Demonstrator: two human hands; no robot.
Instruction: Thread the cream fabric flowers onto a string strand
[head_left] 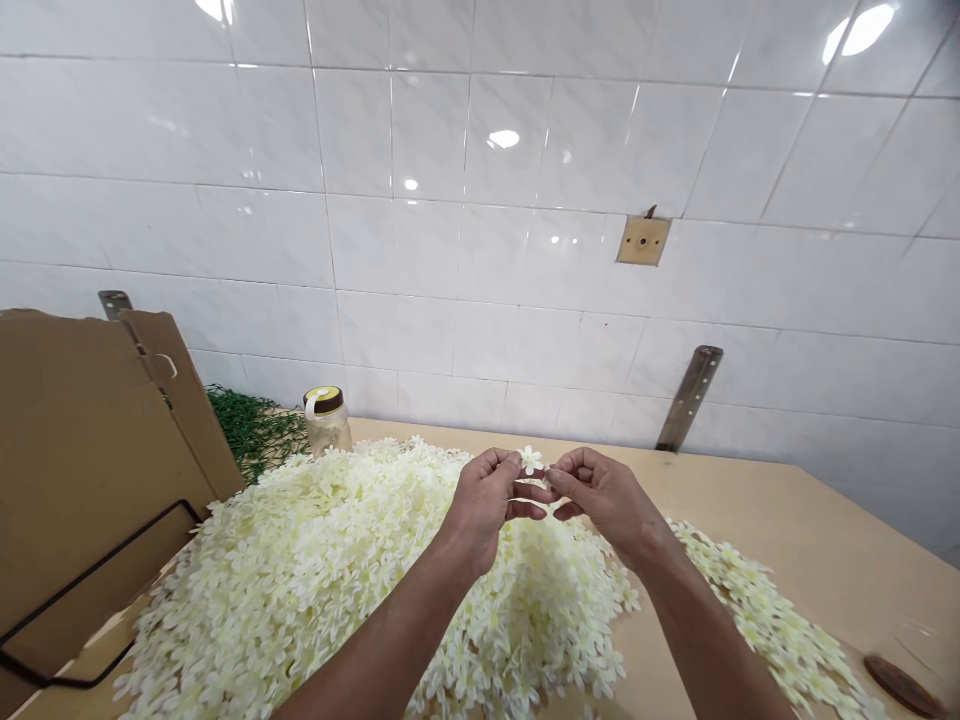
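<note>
My left hand (pixel 484 502) pinches a small white artificial flower (pixel 531 459) between thumb and forefinger, its petals facing me. Close beside it, my right hand (pixel 609 500) has thumb and forefinger pressed together; what lies between those fingertips is too small to make out. Both hands are raised over a large heap of loose white and pale yellow artificial flowers (pixel 315 560). To the right of my right forearm, a narrower spread of similar flowers (pixel 780 610) lies on the table.
A brown cardboard box (pixel 82 460) stands at the left, with a black metal frame (pixel 97 575) before it. Behind the heap are green netting-like strands (pixel 251 430) and a lidded jar (pixel 328 420). A metal bracket (pixel 688 400) rises at the tabletop's (pixel 757 510) back edge, against the tiled wall.
</note>
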